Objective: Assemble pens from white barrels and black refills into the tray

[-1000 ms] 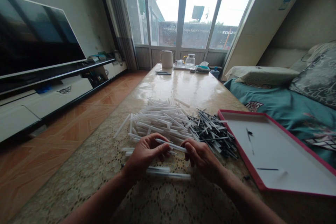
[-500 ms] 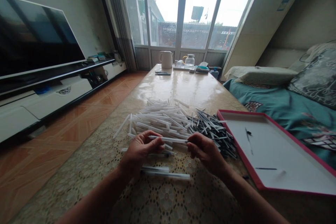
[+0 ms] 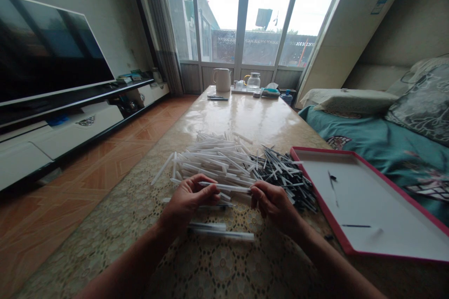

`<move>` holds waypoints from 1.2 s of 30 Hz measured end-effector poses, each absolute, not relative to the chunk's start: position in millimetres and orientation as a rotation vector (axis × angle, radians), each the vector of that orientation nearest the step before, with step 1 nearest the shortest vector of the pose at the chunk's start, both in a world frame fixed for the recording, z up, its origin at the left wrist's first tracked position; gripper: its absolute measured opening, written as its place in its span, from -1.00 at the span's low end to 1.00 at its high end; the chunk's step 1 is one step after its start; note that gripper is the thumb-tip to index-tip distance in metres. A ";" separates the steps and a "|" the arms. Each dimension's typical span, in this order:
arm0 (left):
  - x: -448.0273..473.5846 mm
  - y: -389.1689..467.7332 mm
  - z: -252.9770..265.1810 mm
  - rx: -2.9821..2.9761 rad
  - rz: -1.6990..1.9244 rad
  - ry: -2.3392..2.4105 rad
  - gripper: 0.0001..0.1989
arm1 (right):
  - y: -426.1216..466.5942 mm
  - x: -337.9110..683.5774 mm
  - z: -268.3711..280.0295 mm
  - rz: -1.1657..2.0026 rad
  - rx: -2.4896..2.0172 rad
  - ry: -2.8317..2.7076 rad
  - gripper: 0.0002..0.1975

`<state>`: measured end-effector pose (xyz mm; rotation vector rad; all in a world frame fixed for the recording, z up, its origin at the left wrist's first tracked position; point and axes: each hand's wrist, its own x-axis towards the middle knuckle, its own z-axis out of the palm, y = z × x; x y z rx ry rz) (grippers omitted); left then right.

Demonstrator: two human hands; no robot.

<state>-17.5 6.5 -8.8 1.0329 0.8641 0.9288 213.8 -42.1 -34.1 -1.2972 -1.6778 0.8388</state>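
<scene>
My left hand (image 3: 195, 195) pinches a white pen barrel (image 3: 233, 188) near its left end, its tip poking out past the fingers. At the barrel's other end, the fingers of my right hand (image 3: 269, 198) are closed on it; whether they also hold a small part there is hidden. The barrel lies level above the table. Just behind it is a heap of white pen barrels (image 3: 210, 156), with a pile of dark pen refills (image 3: 286, 175) to its right. Several pens (image 3: 224, 232) lie on the tablecloth in front of my hands, others partly under my left hand.
A shallow red-rimmed tray (image 3: 393, 191) on the right holds a few loose pen parts. Toward the table's far end stand a white kettle (image 3: 222, 80), a glass jar (image 3: 253, 81) and a tissue pack (image 3: 270, 92). A sofa (image 3: 372, 135) runs along the right side.
My right hand's fingers have shifted slightly and curled more at the barrel's right end. My left hand and the barrel stay almost where they were.
</scene>
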 end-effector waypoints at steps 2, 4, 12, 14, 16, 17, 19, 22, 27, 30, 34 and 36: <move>-17.1 6.7 -10.0 1.036 0.925 0.868 -0.74 | -42.2 213.5 -33.3 0.809 -1.312 -1.724 -0.55; -17.0 7.3 -11.6 1.036 0.923 0.875 -0.73 | -42.0 212.9 -34.0 0.823 -1.293 -1.706 -0.59; -16.8 8.3 -13.0 1.011 0.932 0.857 -0.74 | -41.8 211.8 -34.7 0.840 -1.311 -1.695 -0.61; -16.7 7.8 -11.5 1.006 0.936 0.862 -0.74 | -42.0 212.1 -33.7 0.798 -1.317 -1.724 -0.55; -16.7 7.5 -10.1 1.004 0.935 0.869 -0.74 | -42.0 212.3 -33.7 0.820 -1.299 -1.684 -0.63; -16.7 7.5 -9.6 1.002 0.935 0.871 -0.74 | -41.9 212.3 -34.1 0.846 -1.290 -1.655 -0.69; -16.8 7.6 -9.4 0.999 0.936 0.865 -0.75 | -41.6 212.3 -34.7 0.887 -1.281 -1.621 -0.73; -17.0 8.2 -11.1 0.999 0.933 0.856 -0.74 | -41.5 212.0 -34.5 0.866 -1.307 -1.662 -0.67; -17.6 9.5 -14.2 1.018 0.928 0.857 -0.75 | -41.6 211.1 -35.4 0.897 -1.285 -1.617 -0.70; -17.9 9.5 -13.9 1.018 0.931 0.862 -0.75 | -41.6 211.5 -37.6 0.973 -1.260 -1.562 -0.72; -17.8 9.6 -13.8 1.016 0.924 0.860 -0.74 | -41.3 212.3 -38.6 0.945 -1.297 -1.630 -0.61; -17.8 10.0 -14.7 1.020 0.927 0.858 -0.75 | -40.9 211.9 -38.3 0.944 -1.289 -1.617 -0.64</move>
